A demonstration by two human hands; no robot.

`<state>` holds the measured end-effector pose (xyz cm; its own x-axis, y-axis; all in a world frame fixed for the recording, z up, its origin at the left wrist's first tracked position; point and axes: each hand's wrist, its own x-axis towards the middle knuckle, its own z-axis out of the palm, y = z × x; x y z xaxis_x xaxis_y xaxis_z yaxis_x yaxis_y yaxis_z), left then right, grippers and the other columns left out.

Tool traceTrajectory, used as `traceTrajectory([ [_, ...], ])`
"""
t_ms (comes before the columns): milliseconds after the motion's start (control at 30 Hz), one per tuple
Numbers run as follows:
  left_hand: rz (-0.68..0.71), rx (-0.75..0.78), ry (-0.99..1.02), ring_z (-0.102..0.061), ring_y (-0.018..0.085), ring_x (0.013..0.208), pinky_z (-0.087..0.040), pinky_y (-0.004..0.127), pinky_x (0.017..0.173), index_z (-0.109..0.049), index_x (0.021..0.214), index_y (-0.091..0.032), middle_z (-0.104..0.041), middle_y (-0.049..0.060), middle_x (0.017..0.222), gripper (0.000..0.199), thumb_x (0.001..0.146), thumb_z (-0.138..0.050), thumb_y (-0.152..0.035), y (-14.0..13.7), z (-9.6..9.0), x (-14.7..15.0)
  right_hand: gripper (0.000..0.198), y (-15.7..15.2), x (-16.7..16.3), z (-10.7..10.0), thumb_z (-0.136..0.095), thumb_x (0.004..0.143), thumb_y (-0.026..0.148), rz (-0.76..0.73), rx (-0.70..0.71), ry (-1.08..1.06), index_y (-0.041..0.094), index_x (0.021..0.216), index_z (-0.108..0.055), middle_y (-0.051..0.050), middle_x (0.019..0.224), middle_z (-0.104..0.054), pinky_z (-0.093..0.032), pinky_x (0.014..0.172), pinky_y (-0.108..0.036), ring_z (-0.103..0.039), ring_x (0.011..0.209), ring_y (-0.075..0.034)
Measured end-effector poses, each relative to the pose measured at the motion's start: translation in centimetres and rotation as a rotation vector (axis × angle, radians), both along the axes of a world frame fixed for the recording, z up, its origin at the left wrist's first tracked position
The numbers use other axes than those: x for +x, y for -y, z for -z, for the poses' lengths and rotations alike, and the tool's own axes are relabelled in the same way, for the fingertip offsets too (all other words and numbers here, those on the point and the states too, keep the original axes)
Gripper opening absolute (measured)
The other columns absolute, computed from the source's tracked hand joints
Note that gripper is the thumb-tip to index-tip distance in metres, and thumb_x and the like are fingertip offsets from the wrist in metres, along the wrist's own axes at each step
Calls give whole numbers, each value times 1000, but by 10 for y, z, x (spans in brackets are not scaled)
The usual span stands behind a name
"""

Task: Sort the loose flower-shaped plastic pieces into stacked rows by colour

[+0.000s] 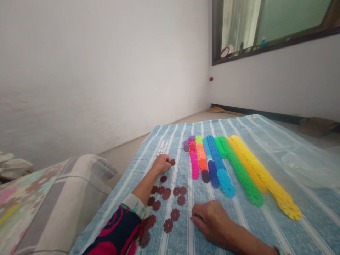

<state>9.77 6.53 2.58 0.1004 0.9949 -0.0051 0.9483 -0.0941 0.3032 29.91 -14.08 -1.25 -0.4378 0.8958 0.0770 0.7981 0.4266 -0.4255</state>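
My left hand [161, 164] is closed in a pinch at the edge of a brown flower-shaped disc [173, 162], above the striped cloth. Several more brown notched discs [166, 193] lie scattered below it, some overlapping and some partly under my left sleeve. My right hand [211, 219] is curled closed over the cloth, right of the loose discs; whatever its fingers hold, if anything, is hidden. Beyond it, overlapping discs form colour-sorted rows: pink [194, 164], orange [201, 150], blue [215, 154], green [240, 170] and yellow [265, 173]. A short purple-brown stack [186, 146] sits at their left end.
The blue and white striped cloth [177, 138] covers the work surface. Clear plastic [305, 159] lies on its right side. A grey and white fabric-covered edge [71, 191] is at left. Walls and a window [289, 21] stand behind.
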Motion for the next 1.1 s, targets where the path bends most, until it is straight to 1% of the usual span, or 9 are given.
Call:
traceTrajectory([
  [167, -20, -17, 57, -58, 14, 62, -40, 22, 60, -75, 95, -16, -64, -3, 59, 36, 63, -64, -7, -2, 2, 0, 15, 0, 1, -2, -57, 89, 26, -10, 5, -15, 19, 81, -67, -3, 75, -74, -23, 56, -28, -66, 66, -16],
  [233, -21, -43, 105, -57, 13, 59, -39, 22, 58, -75, 97, -16, -62, -3, 57, 39, 62, -63, -6, -3, 1, 0, 16, 0, 1, -1, -56, 89, 26, -12, 11, -13, 19, 81, -67, -3, 75, -74, -22, 56, -28, -65, 65, -15],
  [367, -28, -103, 181, -55, 13, 56, -39, 22, 55, -77, 82, -16, -60, -3, 52, 19, 68, -64, -17, -8, -1, 1, 15, 0, 1, 0, -56, 89, 25, -2, 22, -8, 19, 79, -67, -3, 74, -73, -21, 55, -29, -64, 63, -15],
  [467, -56, -101, 188, -54, 12, 53, -40, 22, 56, -75, 73, -17, -57, -3, 48, 12, 70, -65, -22, -12, -1, 3, 16, 0, 1, -1, -56, 89, 25, -6, 23, -10, 19, 79, -66, -3, 74, -73, -21, 55, -29, -65, 63, -15],
  [567, -83, -85, 175, -53, 11, 54, -39, 21, 55, -73, 72, -17, -58, -3, 49, 8, 64, -70, -18, -15, 2, 4, 16, -1, 1, -3, -55, 89, 25, -16, 12, -12, 19, 79, -66, -3, 73, -73, -22, 55, -28, -65, 63, -15],
  [767, -78, -70, 217, -54, 11, 55, -38, 21, 53, -65, 57, -15, -58, -4, 50, 9, 57, -71, -10, -22, 0, 1, 14, -1, 0, -2, -57, 88, 25, -10, 25, -22, 19, 79, -66, -3, 73, -73, -22, 55, -29, -65, 62, -15],
  [867, -89, -44, 341, -51, 10, 51, -38, 21, 52, -64, 57, -15, -55, -4, 47, 8, 59, -68, -8, -25, -5, 7, 14, -1, -1, 0, -57, 88, 25, -13, 29, -13, 19, 79, -66, -3, 74, -73, -23, 55, -29, -65, 63, -15],
  [967, -61, -21, 473, -50, 9, 49, -37, 21, 51, -67, 63, -14, -56, -4, 48, 1, 63, -67, -13, -30, -5, 24, 15, -2, -1, 0, -56, 88, 26, -18, 25, -9, 19, 79, -66, -3, 74, -74, -23, 55, -29, -66, 63, -16],
  [1100, -50, 44, 473, -54, 10, 53, -38, 21, 52, -72, 69, -13, -62, -2, 54, 8, 66, -64, -13, -43, 3, 54, 15, -3, -1, -1, -57, 88, 29, -22, 3, 4, 19, 81, -66, -3, 76, -74, -23, 54, -29, -67, 64, -17],
])
